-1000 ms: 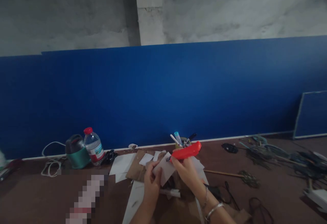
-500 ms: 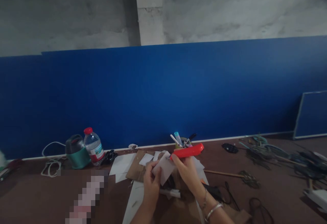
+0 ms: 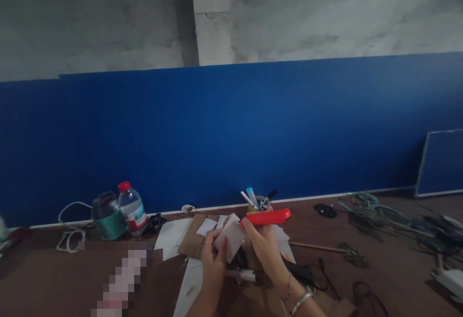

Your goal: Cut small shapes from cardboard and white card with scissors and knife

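Note:
Between thumb and fingers, my left hand (image 3: 213, 254) pinches a small piece of white paper (image 3: 231, 240) above the table. My right hand (image 3: 263, 242) is closed round what looks like a red utility knife (image 3: 269, 217). Its front end meets the paper's upper right edge; the tip is too small to make out. Under and behind the hands lie brown cardboard (image 3: 193, 242), loose white paper sheets (image 3: 171, 235) and a rolled white strip (image 3: 246, 275). A pen holder (image 3: 250, 207) with pens and scissors stands just behind the knife, partly hidden.
To the left stand a water bottle (image 3: 132, 209) with a red cap and a green-and-grey container (image 3: 109, 218), beside a white cable (image 3: 70, 240). A wooden stick (image 3: 318, 245), a black mouse (image 3: 325, 210) and tangled cords (image 3: 379, 215) lie to the right. A blue partition (image 3: 217, 133) rises behind.
The red knife has turned slightly, its rear end now lower and more level. Both hands stay nearly in place, still holding the paper and the knife.

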### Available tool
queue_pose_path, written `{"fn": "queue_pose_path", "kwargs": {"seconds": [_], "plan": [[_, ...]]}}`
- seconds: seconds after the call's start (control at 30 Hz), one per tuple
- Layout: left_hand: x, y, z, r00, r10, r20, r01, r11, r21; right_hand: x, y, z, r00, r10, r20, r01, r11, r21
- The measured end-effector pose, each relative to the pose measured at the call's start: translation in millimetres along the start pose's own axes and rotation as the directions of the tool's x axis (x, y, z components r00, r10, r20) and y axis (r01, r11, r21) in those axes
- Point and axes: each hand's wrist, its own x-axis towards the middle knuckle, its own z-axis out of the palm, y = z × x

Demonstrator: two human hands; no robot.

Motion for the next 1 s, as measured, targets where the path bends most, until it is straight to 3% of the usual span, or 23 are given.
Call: {"fn": "queue_pose_path", "kwargs": {"seconds": [0.23,0.7,1.0], "plan": [[-1.4,6.9,0.6,0.997,0.065,-0.047,-0.063,0.997,0.052,-4.1,-2.9,3.1,0.999,0.044,-0.024,-0.043,0.998,0.042],[0.8,0.1,-1.7,0.996,0.059,-0.064,-0.054,0.995,0.08,-1.5,-9.7,1.4,0.995,0.094,-0.04,-0.09,0.992,0.093],[-0.4,5.7,-0.7,0.996,0.044,-0.072,-0.038,0.996,0.082,6.0,2.0,-4.0,0.992,0.123,-0.038,-0.117,0.984,0.137]]}}
